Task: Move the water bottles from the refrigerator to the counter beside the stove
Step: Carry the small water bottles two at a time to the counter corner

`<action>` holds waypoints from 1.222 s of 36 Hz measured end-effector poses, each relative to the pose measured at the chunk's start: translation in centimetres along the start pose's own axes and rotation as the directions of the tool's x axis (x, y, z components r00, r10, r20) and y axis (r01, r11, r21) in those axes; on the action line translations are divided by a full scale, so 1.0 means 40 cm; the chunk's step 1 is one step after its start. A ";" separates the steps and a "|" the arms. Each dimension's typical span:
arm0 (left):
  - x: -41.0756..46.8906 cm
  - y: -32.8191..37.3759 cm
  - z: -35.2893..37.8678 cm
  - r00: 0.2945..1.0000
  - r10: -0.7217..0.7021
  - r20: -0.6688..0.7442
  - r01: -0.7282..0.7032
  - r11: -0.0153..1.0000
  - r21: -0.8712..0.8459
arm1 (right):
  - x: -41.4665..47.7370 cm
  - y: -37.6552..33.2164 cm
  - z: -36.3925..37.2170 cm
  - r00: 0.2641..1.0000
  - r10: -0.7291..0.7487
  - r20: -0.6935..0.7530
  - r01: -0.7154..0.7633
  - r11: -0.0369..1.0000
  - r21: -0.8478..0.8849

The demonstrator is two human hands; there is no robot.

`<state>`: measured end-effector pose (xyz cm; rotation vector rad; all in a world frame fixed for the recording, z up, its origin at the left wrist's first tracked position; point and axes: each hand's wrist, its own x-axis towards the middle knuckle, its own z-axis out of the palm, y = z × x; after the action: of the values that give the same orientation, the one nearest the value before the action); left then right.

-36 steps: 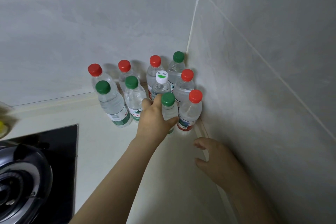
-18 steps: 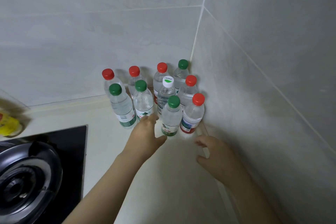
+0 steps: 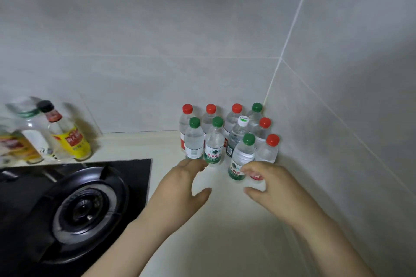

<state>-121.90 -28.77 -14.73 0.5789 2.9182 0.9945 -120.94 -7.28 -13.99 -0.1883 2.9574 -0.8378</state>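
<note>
Several small clear water bottles (image 3: 227, 139) with red, green and one white cap stand upright in the tiled corner of the cream counter (image 3: 216, 231). The nearest one, a green-capped bottle (image 3: 242, 157), stands free at the front of the group. My left hand (image 3: 180, 189) hovers over the counter just in front of the bottles, fingers loosely spread and holding nothing. My right hand (image 3: 272, 184) hovers in front of the green-capped and red-capped front bottles, fingers relaxed, gripping nothing.
A black gas stove (image 3: 74, 207) with a round burner lies to the left of the counter strip. Behind it stand condiment bottles (image 3: 67, 135), blurred. Grey tiled walls (image 3: 337, 119) close the counter at the back and right.
My left hand has let go of the green-capped front bottle and drawn back towards me. My right hand rose off the counter. The view pulled back and left, revealing the condiment bottles.
</note>
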 end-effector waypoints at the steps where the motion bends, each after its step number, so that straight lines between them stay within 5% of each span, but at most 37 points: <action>1: -0.017 0.001 -0.018 1.000 0.004 -0.017 -0.005 1.000 -0.006 | -0.006 -0.021 -0.007 1.000 -0.025 -0.006 0.025 1.000 0.008; 11: -0.187 -0.021 -0.199 0.978 0.038 -0.203 -0.030 0.999 0.043 | -0.048 -0.238 -0.056 0.972 -0.233 -0.031 0.235 0.971 0.048; 25: -0.377 -0.012 -0.375 0.913 -0.101 -0.394 0.148 0.985 0.092 | -0.031 -0.426 -0.065 0.870 -0.493 0.016 0.492 0.869 0.052; 35: -0.468 0.046 -0.379 0.757 -0.235 -0.610 0.364 0.927 0.094 | 0.010 -0.492 -0.052 0.712 -0.700 0.061 0.673 0.704 0.227; 44: -0.663 0.115 -0.336 0.550 -0.446 -0.707 0.644 0.764 0.019 | -0.027 -0.600 0.029 0.502 -0.852 0.151 0.755 0.516 0.405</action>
<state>-97.24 -42.48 -4.26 -0.9233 3.4494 0.7974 -117.36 -28.01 -2.31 -1.6402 2.2490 -1.1303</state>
